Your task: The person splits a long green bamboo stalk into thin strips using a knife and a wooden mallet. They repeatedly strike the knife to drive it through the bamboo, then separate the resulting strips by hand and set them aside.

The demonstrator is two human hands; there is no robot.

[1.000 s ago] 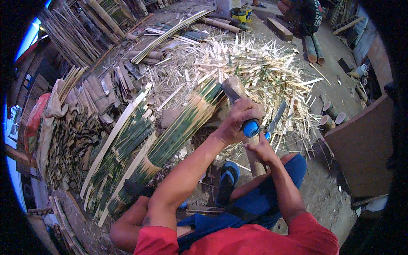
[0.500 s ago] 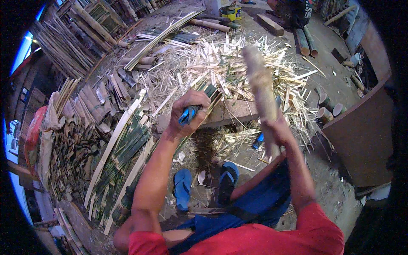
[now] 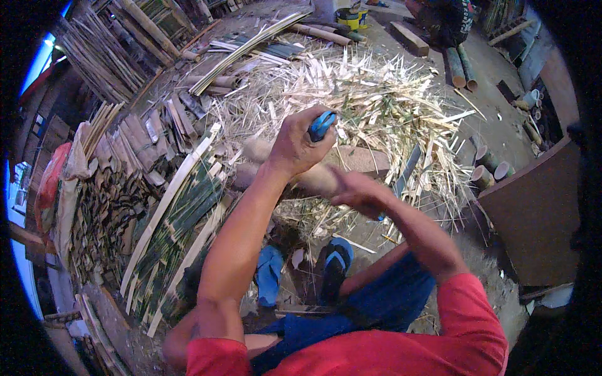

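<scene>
My left hand (image 3: 300, 144) is closed around a blue-handled tool (image 3: 323, 125), held above the chopping block. The tool's blade is hidden from me. In my right hand (image 3: 367, 193) is a thick wooden club (image 3: 318, 180), slanting up and left beneath my left wrist and smeared by motion. Below both hands lies the wooden block (image 3: 367, 160) across the floor. A grey blade (image 3: 409, 168) leans by its right end, with a bit of blue showing under my right hand. A heap of pale bamboo shavings (image 3: 376, 94) spreads beyond the block.
Green bamboo slats (image 3: 182, 219) lie to my left, beside stacked split pieces (image 3: 113, 232). Bamboo tubes (image 3: 461, 66) rest at the far right, near another person (image 3: 454, 25). A brown board (image 3: 533, 213) stands on my right. Blue flip-flops (image 3: 269, 276) are on my feet.
My left hand has moved up and right with the blue-handled tool. The club has swung down from upright to a leftward slant, and my right hand has shifted left.
</scene>
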